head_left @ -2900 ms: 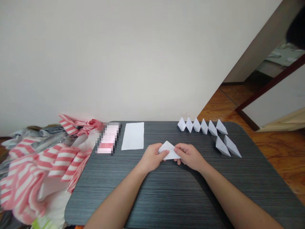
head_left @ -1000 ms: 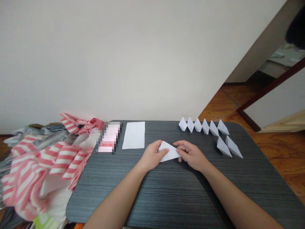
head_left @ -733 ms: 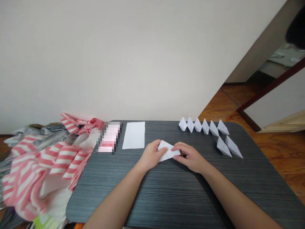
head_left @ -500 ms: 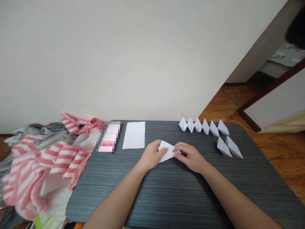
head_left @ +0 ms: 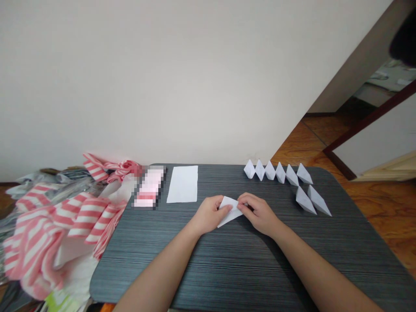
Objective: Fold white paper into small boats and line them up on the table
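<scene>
Both hands grip a small piece of folded white paper (head_left: 231, 213) above the middle of the dark table (head_left: 227, 268). My left hand (head_left: 209, 214) is closed on its left side, the thumb lying across the front face. At the right corner, my right hand (head_left: 258, 212) pinches the paper between thumb and fingers. The fingers behind the paper are hidden. Several folded white paper boats (head_left: 280, 173) stand in a row at the back right, with two more paper boats (head_left: 305, 200) in front of the row's right end.
White paper sheets (head_left: 183, 184) lie at the back left beside a pixelated pink item (head_left: 149, 187). Red-and-white striped cloth (head_left: 84, 216) is heaped left of the table. A pale wall (head_left: 195, 86) rises behind; wooden floor (head_left: 292, 138) shows at right.
The folded paper has tilted, its left part now slightly lower. My right fingers have drawn closer together at its right corner. Everything else stays in place.
</scene>
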### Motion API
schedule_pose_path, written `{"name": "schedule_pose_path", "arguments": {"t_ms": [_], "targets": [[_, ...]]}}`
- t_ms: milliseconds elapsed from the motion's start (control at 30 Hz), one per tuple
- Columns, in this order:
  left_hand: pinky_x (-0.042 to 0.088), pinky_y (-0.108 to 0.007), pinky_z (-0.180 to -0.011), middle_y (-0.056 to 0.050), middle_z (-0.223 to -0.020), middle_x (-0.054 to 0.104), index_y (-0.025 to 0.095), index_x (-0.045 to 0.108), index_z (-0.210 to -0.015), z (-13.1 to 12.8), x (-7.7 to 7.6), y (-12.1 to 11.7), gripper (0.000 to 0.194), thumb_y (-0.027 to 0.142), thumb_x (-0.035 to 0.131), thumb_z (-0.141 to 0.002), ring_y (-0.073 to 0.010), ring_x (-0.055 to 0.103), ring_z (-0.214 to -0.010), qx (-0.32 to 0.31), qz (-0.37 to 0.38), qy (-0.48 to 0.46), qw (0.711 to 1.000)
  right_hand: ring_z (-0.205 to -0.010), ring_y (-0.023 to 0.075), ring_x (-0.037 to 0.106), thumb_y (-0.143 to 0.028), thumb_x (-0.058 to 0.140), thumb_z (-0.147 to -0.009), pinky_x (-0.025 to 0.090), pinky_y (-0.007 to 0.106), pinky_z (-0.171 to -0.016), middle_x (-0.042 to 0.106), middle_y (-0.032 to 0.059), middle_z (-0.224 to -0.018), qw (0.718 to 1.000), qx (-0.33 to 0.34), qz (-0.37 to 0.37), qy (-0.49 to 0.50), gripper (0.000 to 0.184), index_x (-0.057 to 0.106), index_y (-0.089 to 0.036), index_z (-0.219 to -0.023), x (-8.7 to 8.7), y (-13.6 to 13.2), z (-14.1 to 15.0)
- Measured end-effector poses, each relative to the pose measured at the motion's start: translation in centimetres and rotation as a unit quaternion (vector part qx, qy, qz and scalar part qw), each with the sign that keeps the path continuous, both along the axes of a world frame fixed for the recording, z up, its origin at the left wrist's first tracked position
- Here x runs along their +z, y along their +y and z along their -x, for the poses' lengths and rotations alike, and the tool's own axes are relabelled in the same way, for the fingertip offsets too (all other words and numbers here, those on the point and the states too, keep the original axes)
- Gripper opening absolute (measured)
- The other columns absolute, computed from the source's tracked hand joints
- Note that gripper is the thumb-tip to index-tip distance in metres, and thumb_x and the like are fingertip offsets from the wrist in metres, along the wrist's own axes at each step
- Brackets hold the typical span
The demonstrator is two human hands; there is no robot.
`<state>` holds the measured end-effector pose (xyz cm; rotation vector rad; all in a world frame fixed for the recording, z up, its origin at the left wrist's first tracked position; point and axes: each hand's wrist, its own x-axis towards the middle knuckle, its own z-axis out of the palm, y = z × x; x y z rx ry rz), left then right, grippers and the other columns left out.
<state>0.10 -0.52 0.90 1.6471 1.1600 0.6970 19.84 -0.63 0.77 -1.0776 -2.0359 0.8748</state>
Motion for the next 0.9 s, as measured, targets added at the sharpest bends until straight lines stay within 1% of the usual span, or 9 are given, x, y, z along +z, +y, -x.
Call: {"name": "schedule_pose_path", "arguments": {"t_ms": [67,167,233,300,400,500,633,800,900], "targets": [[0.033,-0.021,-0.053,-0.001,-0.067,0.056,0.013,0.06,-0.076,0.01,0.31,-0.06,0.031,0.04,0.047,-0.085,-0.011,0.046,-0.061,-0.007,0.007,-0.018,1.0,-0.074,0.0177,0.054,-0.024,0.046,-0.089,0.042,0.03,-0.068,0.058,0.0052,-0.08,1.0,-0.017,-0.003,-0.006,0.014,0.054,-0.02,-0.078,-0.08,0.02,0.01],[0.037,-0.021,-0.057,-0.002,-0.078,0.06,0.014,0.06,-0.096,-0.04,0.69,-0.27,0.027,0.036,0.052,-0.083,-0.012,0.051,-0.066,-0.026,0.031,-0.078,0.996,-0.072,0.0177,0.054,-0.024,0.047,-0.089,0.042,0.029,-0.067,0.058,0.0048,-0.079,0.999,-0.045,-0.008,-0.014,0.014,0.054,-0.02,-0.077,-0.21,0.03,-0.06],[0.039,-0.022,-0.06,-0.003,-0.085,0.061,0.015,0.054,-0.11,-0.13,0.77,-0.42,0.039,0.033,0.062,-0.076,-0.0132,0.054,-0.071,-0.029,0.04,-0.106,0.993,-0.07,0.0175,0.054,-0.024,0.047,-0.088,0.041,0.029,-0.066,0.058,0.0043,-0.077,0.998,-0.065,-0.009,-0.023,0.013,0.054,-0.02,-0.078,-0.3,0.04,-0.12],[0.04,-0.022,-0.062,-0.004,-0.088,0.062,0.016,0.05,-0.116,-0.23,0.72,-0.52,0.048,0.03,0.066,-0.072,-0.014,0.055,-0.073,-0.016,0.043,-0.108,0.993,-0.068,0.0171,0.054,-0.025,0.048,-0.088,0.041,0.028,-0.065,0.058,0.0035,-0.074,0.996,-0.079,-0.009,-0.033,0.013,0.055,-0.02,-0.078,-0.41,0.03,-0.18],[0.041,-0.022,-0.063,-0.004,-0.088,0.063,0.017,0.051,-0.115,-0.31,0.52,-0.47,0.04,0.028,0.06,-0.078,-0.0136,0.056,-0.073,-0.001,0.053,-0.101,0.993,-0.067,0.0167,0.053,-0.026,0.047,-0.089,0.04,0.028,-0.063,0.057,0.0022,-0.072,0.995,-0.092,-0.008,-0.042,0.013,0.056,-0.019,-0.08,-0.56,0.04,-0.24],[0.041,-0.021,-0.06,-0.003,-0.086,0.063,0.016,0.055,-0.108,-0.24,0.3,-0.28,0.029,0.027,0.054,-0.082,-0.0122,0.055,-0.07,-0.004,0.073,-0.104,0.992,-0.068,0.0162,0.054,-0.026,0.047,-0.089,0.039,0.027,-0.064,0.057,0.0016,-0.072,0.995,-0.093,-0.006,-0.042,0.014,0.057,-0.019,-0.082,-0.56,0.05,-0.28],[0.039,-0.02,-0.057,-0.002,-0.082,0.061,0.015,0.057,-0.101,-0.12,0.1,-0.11,0.024,0.028,0.053,-0.082,-0.0115,0.052,-0.067,-0.001,0.091,-0.114,0.989,-0.068,0.0156,0.054,-0.025,0.047,-0.089,0.039,0.027,-0.064,0.058,0.0011,-0.073,0.996,-0.087,0.003,-0.036,0.013,0.057,-0.019,-0.082,-0.31,0.01,-0.23],[0.04,-0.022,-0.063,-0.003,-0.083,0.061,0.014,0.056,-0.096,-0.26,0.27,-0.1,0.019,0.024,0.054,-0.08,-0.0118,0.053,-0.071,-0.003,0.08,-0.135,0.988,-0.065,0.0145,0.052,-0.025,0.049,-0.088,0.038,0.026,-0.061,0.057,0.0002,-0.074,0.995,-0.097,0.019,-0.021,0.009,0.057,-0.02,-0.086,-0.4,-0.11,-0.11],[0.04,-0.022,-0.064,-0.002,-0.082,0.06,0.014,0.056,-0.094,-0.39,0.36,-0.1,0.019,0.023,0.057,-0.078,-0.012,0.053,-0.072,-0.005,0.063,-0.122,0.991,-0.062,0.0136,0.05,-0.026,0.051,-0.087,0.037,0.025,-0.058,0.057,-0.0004,-0.074,0.994,-0.104,0.027,-0.013,0.008,0.056,-0.02,-0.088,-0.56,-0.19,-0.09]]}}
